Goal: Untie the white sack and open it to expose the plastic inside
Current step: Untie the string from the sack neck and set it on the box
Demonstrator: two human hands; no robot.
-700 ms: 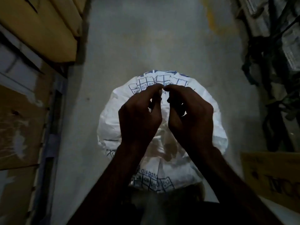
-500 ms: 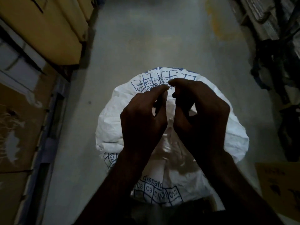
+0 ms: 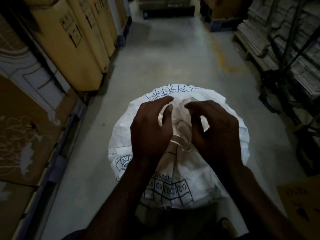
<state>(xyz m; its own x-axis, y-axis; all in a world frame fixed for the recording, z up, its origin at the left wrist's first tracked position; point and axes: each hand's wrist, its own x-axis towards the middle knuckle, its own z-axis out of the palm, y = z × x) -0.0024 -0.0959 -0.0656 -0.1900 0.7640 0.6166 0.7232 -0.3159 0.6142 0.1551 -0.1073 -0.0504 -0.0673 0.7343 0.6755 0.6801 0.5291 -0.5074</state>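
A dim aisle of grey floor [image 3: 155, 70] runs between boxes [image 3: 72, 40]. The sack [image 3: 230, 135] stands on the floor at the person's feet. Left hand [image 3: 150, 130] and right hand [image 3: 218, 130] hover over its gathered mouth, fingers loosely curled, apparently holding nothing, likely poised to spread it.

Grey concrete floor [image 3: 161, 54] running up the aisle — the white sack [image 3: 223, 135] stands right on it, near the middle, blue grid printing showing on its cloth. Along the left edge, tall yellow-brown cartons [image 3: 74, 47] stand in a row. On the right, a wooden pallet [image 3: 249, 47] with stacked bundles rests on the floor — a worn yellow line [image 3: 223, 58] runs just beside it.
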